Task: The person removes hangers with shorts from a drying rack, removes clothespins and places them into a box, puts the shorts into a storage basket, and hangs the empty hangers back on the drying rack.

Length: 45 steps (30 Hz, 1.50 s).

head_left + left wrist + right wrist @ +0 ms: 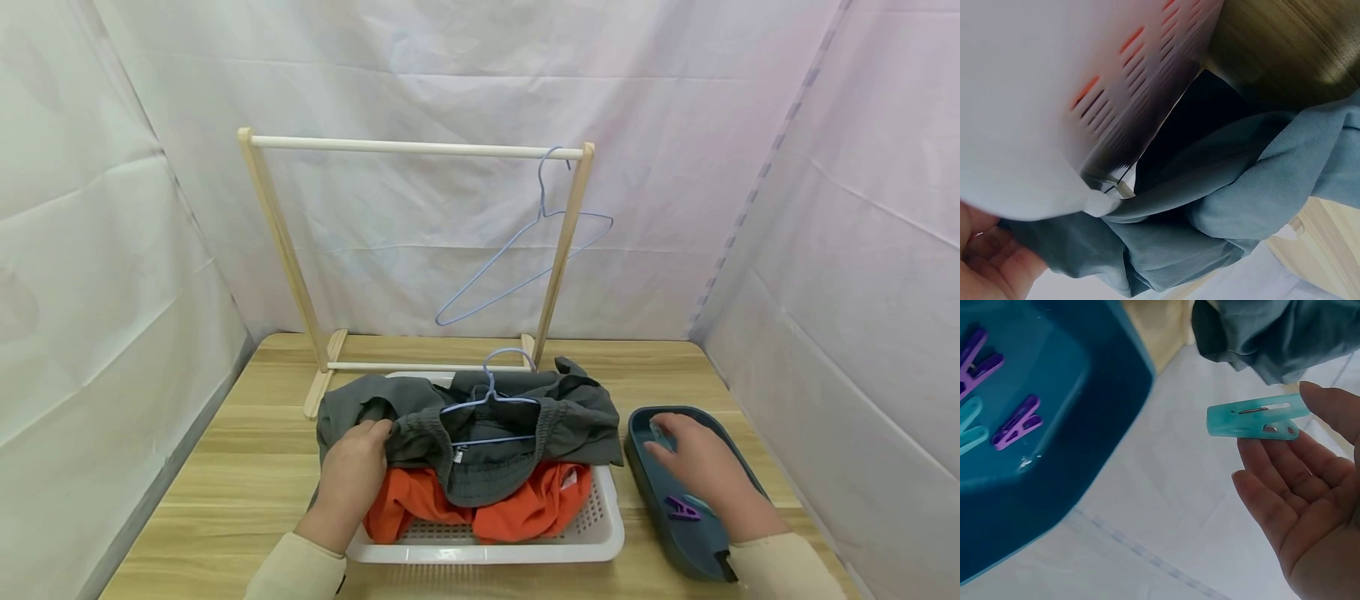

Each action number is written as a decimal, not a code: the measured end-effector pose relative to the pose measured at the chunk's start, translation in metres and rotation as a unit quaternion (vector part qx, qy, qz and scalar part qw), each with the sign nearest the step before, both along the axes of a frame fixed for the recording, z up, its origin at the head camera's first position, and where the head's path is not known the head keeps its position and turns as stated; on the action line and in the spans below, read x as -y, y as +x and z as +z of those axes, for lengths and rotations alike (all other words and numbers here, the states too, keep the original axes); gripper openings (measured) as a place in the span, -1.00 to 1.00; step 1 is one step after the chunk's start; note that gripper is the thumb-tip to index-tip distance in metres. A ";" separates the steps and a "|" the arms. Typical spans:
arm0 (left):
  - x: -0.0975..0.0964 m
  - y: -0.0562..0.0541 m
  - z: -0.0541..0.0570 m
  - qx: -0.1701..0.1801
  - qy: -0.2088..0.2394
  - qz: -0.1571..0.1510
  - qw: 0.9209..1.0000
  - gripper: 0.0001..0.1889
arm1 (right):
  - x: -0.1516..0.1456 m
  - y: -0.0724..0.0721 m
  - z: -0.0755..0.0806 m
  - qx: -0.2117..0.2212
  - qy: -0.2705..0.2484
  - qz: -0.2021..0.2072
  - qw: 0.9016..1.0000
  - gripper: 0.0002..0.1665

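Dark grey pants [495, 483] with a gathered elastic waistband lie across a white basket [487, 553]. A light blue hanger [491, 402] is inside the waistband, its hook standing up. At the left end of the waistband my left hand [356, 467] pinches the fabric; the left wrist view shows its fingers [1019, 269] on the cloth beside the basket rim. Over the dark blue tray [678, 533], my right hand [701, 462] holds a teal clothespin [1254, 417] between thumb and fingers.
Orange fabric [532, 504] lies under the pants in the basket. Purple clothespins [1017, 423] and a teal one [969, 428] lie in the tray. Behind stands a wooden rack [416, 147] with another blue hanger [491, 260] on its bar. White curtains [847, 250] enclose the table.
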<state>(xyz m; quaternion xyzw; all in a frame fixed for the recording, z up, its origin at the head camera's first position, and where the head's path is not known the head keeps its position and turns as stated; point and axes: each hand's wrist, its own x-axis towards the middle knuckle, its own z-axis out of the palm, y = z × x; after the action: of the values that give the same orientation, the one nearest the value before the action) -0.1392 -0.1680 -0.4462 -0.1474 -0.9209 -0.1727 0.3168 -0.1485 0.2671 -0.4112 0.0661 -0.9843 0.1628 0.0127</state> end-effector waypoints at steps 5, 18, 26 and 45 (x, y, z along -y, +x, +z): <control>0.000 0.000 -0.001 -0.007 -0.001 -0.003 1.000 -0.75 | -0.006 -0.005 -0.005 0.025 0.004 -0.001 1.000 -0.46; 0.000 -0.001 -0.002 -0.007 -0.004 0.003 1.000 -0.75 | -0.018 -0.023 -0.023 0.079 0.015 -0.010 0.997 -0.47; 0.000 0.000 -0.001 -0.003 -0.006 0.008 1.000 -0.74 | -0.026 -0.031 -0.034 0.097 0.034 -0.005 0.995 -0.49; -0.001 -0.001 -0.002 -0.008 -0.009 0.010 1.000 -0.75 | -0.033 -0.049 -0.061 0.120 0.042 0.018 0.992 -0.62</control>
<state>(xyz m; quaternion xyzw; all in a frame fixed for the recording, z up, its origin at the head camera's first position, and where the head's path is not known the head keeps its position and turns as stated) -0.1398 -0.1671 -0.4479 -0.1426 -0.9213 -0.1604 0.3243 -0.1970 0.3005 -0.4718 0.0641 -0.9834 0.1280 -0.1114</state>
